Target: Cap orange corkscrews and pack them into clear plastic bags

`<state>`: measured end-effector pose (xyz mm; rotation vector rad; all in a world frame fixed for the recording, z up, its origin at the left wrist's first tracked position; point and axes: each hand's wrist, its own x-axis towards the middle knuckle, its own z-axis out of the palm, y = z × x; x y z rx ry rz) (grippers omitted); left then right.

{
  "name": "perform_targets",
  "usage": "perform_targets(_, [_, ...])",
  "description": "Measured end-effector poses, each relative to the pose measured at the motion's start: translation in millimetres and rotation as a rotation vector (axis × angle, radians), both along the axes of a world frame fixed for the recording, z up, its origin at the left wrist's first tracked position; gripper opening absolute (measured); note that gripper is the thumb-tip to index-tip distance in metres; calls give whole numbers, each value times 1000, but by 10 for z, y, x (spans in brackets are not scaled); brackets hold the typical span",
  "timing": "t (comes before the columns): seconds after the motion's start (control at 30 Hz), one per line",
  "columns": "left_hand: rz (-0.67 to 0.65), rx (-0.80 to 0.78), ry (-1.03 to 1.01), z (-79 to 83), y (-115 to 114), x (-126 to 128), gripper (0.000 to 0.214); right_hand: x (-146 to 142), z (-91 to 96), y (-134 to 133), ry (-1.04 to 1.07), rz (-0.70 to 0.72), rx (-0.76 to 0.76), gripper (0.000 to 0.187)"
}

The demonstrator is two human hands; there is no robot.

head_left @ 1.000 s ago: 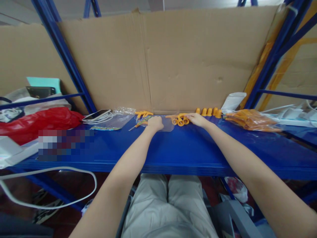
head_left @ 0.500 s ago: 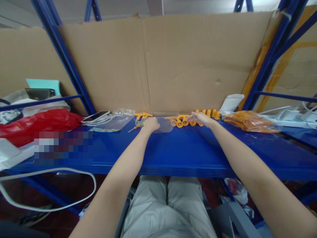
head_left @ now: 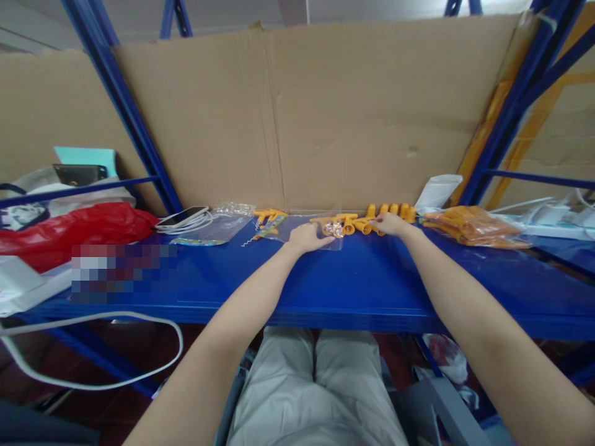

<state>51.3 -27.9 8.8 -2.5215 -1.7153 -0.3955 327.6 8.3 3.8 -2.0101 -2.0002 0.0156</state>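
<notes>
My left hand (head_left: 304, 238) lies on a clear plastic bag (head_left: 335, 244), thumb stretched away from the fingers. The bag is flat on the blue shelf and overlaps some yellow pieces. My right hand (head_left: 393, 225) has its fingertips closed at a yellow plastic corkscrew part (head_left: 379, 230) on the right of a row; the fingers partly hide it. The row holds several yellow tubular pieces (head_left: 348, 228) with round open ends. Several more yellow tubes (head_left: 394, 209) stand upright behind the right hand. Yellow-handled corkscrews (head_left: 268, 218) with bare metal spirals lie left of my left hand.
A cardboard sheet (head_left: 325, 111) walls off the back of the blue shelf (head_left: 344, 285). On the left are a phone (head_left: 188, 215), a white cable, a clear packet (head_left: 223, 228) and a red bag (head_left: 79, 229). An orange-filled plastic bag (head_left: 471, 224) and a power strip (head_left: 553, 227) lie right.
My left hand has moved right along the bag and its thumb has spread. The bag reaches further right over the yellow pieces. My right hand's fingers have closed at a yellow part.
</notes>
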Motion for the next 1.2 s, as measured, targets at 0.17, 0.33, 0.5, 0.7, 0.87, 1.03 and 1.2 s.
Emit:
perform_targets(0.17, [72,-30,-10,12,-87,76,79,41,-49,39,-12,-31,-95,43])
perform_targets(0.33, [144,2,11,-7,-114,135,67,-17,16,-50,1,-163,-96,48])
perform_targets(0.5, [26,20,28,-1,-75,113,33,-107,198,-200,1,-289,129,43])
perform_targets(0.7, [-44,13,47,-21,30,18,24,-283,361,-263,253,-152,357,36])
perform_targets(0.87, [-106,12,-30,-101,138,22,19,-532,331,-271,788,48,215,24])
perform_targets(1.03, [-168,15,-121,-194,260,97,20,-736,245,-340,1293,206,-60,4])
perform_targets(1.2, [-225,14,-240,-259,329,169,21,-856,139,-316,1486,293,-188,11])
